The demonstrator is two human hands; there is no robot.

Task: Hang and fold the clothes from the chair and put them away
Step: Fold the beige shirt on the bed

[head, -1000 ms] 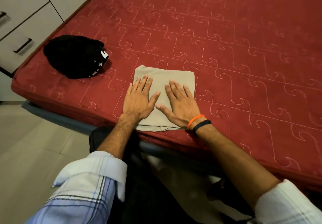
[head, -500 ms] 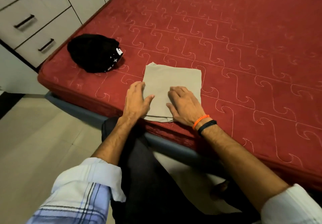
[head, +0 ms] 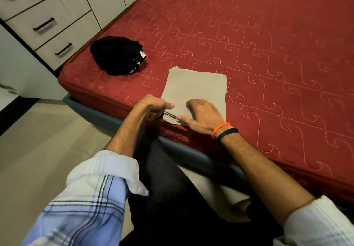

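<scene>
A second ago both palms pressed flat; now they have drawn back to the near edge of the red quilted mattress (head: 249, 58), suggesting the folded beige cloth garment (head: 197, 90) is about ready to lift. The left hand (head: 153, 105) pinches its near-left corner, grip clamped on it. The right hand (head: 203, 114) rests fingers-down, grip apart, along the near edge.

There is one view only, from the person's head, looking forward and steeply down past both forearms onto the near corner of the red bed (head: 249, 58). It sits close above the bed's front edge; a drawer unit (head: 47, 21) lies left of the bed.
</scene>
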